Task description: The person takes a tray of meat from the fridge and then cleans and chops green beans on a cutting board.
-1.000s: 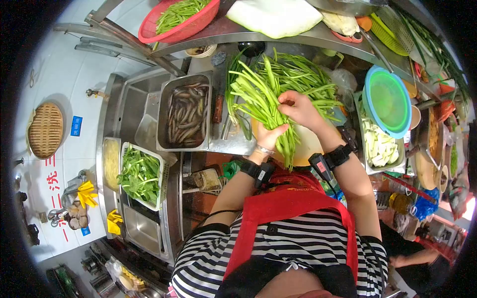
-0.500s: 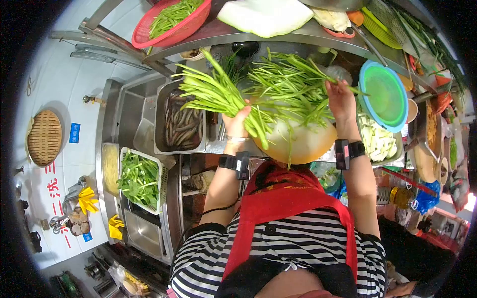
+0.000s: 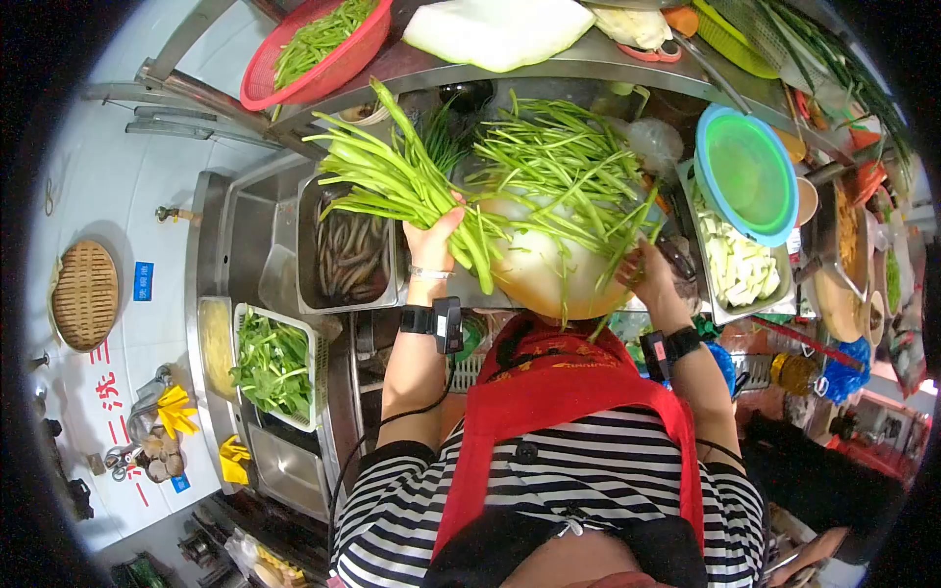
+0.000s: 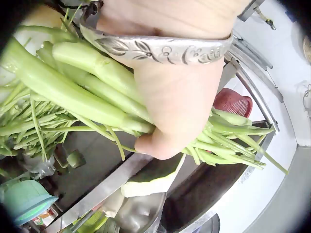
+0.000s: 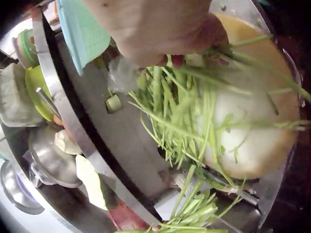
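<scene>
A thick bunch of long green vegetable stems point(image 3: 392, 181) is gripped by my left hand point(image 3: 433, 240), held up left of the cutting board. In the left wrist view, the thumb of the left hand point(image 4: 172, 111) wraps over the stems point(image 4: 92, 77). My right hand point(image 3: 652, 274) is at the right edge of the round cutting board point(image 3: 529, 265), fingers curled round a few thin stems. In the right wrist view, the right hand point(image 5: 165, 34) hides part of them. A loose pile of stems point(image 3: 559, 147) lies behind the board and spreads onto it.
Left of the board stands a metal pan of slender, dark fish-like creatures point(image 3: 348, 245). A white basket of leafy greens point(image 3: 274, 363) is farther left. To the right are a blue-rimmed green basin point(image 3: 750, 176) and a tray of pale cut pieces point(image 3: 735, 265). A metal shelf point(image 3: 549, 73) crosses behind.
The left hand has carried its bunch leftward, off the board. The right hand has left the bunch, reached to the pile's right side, then drawn back toward the body with a few stems.
</scene>
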The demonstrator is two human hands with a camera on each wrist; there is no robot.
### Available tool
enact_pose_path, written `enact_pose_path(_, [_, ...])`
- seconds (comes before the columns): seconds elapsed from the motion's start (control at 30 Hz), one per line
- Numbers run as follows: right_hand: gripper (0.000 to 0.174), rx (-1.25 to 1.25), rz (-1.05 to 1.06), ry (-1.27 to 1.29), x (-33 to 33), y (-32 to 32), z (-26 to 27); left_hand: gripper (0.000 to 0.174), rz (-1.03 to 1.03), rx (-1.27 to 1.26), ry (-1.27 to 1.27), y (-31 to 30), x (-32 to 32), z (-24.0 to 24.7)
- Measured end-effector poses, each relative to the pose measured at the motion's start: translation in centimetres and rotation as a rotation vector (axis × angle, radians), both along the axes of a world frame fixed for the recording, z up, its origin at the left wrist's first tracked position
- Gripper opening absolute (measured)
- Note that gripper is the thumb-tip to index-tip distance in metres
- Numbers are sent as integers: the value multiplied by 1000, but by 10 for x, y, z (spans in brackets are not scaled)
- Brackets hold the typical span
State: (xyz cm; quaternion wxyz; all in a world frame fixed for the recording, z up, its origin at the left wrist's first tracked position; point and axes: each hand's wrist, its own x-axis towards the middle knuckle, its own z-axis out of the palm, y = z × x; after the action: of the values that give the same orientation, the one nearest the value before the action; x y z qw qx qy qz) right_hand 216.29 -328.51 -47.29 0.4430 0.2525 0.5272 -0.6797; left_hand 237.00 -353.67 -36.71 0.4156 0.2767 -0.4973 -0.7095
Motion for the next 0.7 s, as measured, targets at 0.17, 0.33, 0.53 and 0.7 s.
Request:
enact_pose_path(0.17, [18, -207, 83, -19, 2, -37, -24, 33, -52, 8, 34, -3, 0, -3])
enact_pose_path(0.33, [23, -429, 145, 148, -23, -83, 49, 33, -67, 5, 6, -4, 7, -9])
enact_pose_path(0.53, [30, -252, 549, 257, -45, -97, 66, 33, -54, 16, -12, -3, 9, -10])
enact_pose_path(0.7, [43, -269, 554, 456, -34, -113, 61, 34, -50, 27, -43, -4, 12, -14])
